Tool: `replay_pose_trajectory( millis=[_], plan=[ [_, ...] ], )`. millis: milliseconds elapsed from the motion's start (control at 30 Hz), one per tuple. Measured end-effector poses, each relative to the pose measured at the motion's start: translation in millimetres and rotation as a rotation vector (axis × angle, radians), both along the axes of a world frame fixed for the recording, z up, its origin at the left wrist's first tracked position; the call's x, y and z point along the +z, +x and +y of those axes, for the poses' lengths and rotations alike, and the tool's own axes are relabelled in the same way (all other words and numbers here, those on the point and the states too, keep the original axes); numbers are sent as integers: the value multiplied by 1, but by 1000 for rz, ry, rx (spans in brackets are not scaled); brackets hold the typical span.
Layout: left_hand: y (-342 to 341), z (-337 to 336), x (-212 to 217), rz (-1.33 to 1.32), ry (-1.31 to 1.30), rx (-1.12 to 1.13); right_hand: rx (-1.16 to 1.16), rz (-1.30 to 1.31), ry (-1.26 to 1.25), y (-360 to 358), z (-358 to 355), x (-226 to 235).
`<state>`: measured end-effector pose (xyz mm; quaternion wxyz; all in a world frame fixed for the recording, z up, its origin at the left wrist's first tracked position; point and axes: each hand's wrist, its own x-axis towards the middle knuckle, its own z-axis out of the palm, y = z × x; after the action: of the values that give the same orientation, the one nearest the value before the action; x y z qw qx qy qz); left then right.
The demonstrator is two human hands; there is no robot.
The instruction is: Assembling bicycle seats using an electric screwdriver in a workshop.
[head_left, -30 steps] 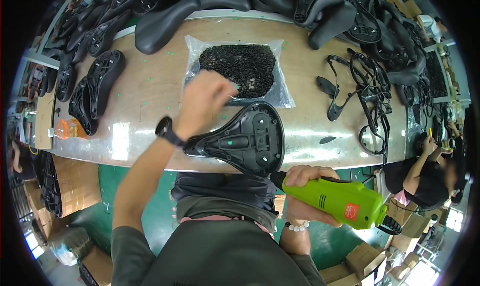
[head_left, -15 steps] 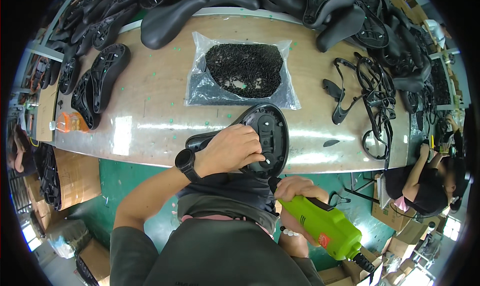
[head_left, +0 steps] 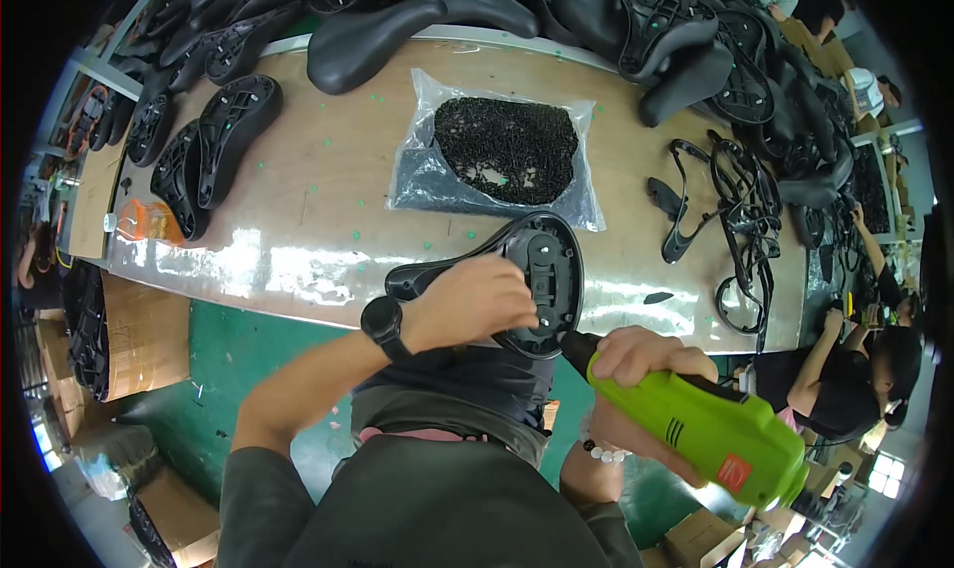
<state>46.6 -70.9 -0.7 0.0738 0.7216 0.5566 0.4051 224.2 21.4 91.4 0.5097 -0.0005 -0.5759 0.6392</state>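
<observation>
Noted saddle (head_left: 550, 278) lying underside up at near edge of bench (head_left: 328, 185), with bag (head_left: 422, 178) of small black parts (head_left: 505, 141) just beyond saddle. Observed left hand (head_left: 472, 305) over saddle, with fingers curled together at wide end; cannot tell whether pinching anything. Observed right hand (head_left: 644, 357) clamped around driver (head_left: 711, 424), with tip just beside saddle's rim. Judged step: likely fastening at saddle's wide end. Next, appears to require steadying saddle and aligning tip squarely.

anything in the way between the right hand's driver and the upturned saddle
Nothing visible: the green power driver in the right hand has its black tip beside the upturned bicycle saddle. The left hand covers part of the saddle, left of that tip.
</observation>
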Motion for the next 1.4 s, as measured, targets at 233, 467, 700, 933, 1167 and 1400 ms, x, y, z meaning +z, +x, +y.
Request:
replay_pose_trajectory(
  millis=[233,467,700,933,1167,1400],
  plan=[
    [10,-24,9,-37,62,72,197,82,-182,-16,-10,-7],
    [-10,-35,22,-20,6,241,165,81,-221,-33,-9,-8],
    [-25,-42,-9,-48,-296,508,57,150,-145,-82,-7,-21],
    [-26,-46,-18,-104,-273,484,164,143,-290,-102,-4,-39],
    [-25,-48,-20,-105,-253,496,122,-189,-263,-115,-7,-40],
    [-25,-47,-21,-71,-261,485,212,-377,-276,-125,0,-39]
  ],
)
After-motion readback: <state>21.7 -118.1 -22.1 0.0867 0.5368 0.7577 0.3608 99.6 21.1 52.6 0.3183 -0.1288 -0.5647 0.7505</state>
